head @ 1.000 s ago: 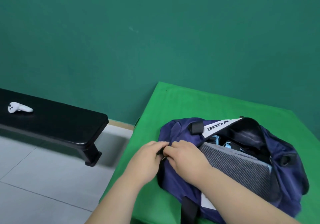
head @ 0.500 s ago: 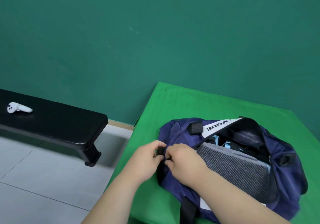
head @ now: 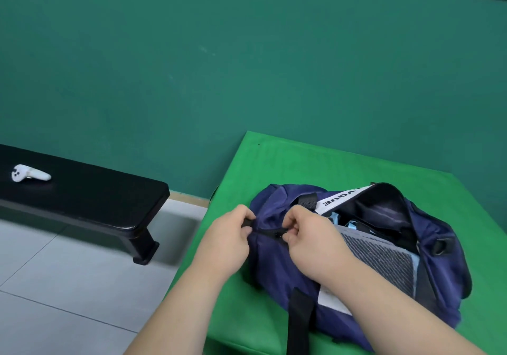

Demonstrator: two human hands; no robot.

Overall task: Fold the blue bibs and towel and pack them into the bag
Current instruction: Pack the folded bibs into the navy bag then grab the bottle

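Navy bag (head: pixel 277 261) end, L hand (head: pixel 227 240) pinching tab, R hand (head: pixel 310 238) pinching zip

Clearance: green surface (head: pixel 315 162)
Far half bare; near half taken by bag (head: pixel 274 267), its mouth filled by grey towel (head: pixel 384 258).

Green wall, tiled floor

At left we see a black bench (head: pixel 82 198) on pale floor tiles (head: pixel 68 294) below the teal wall (head: pixel 247 66).
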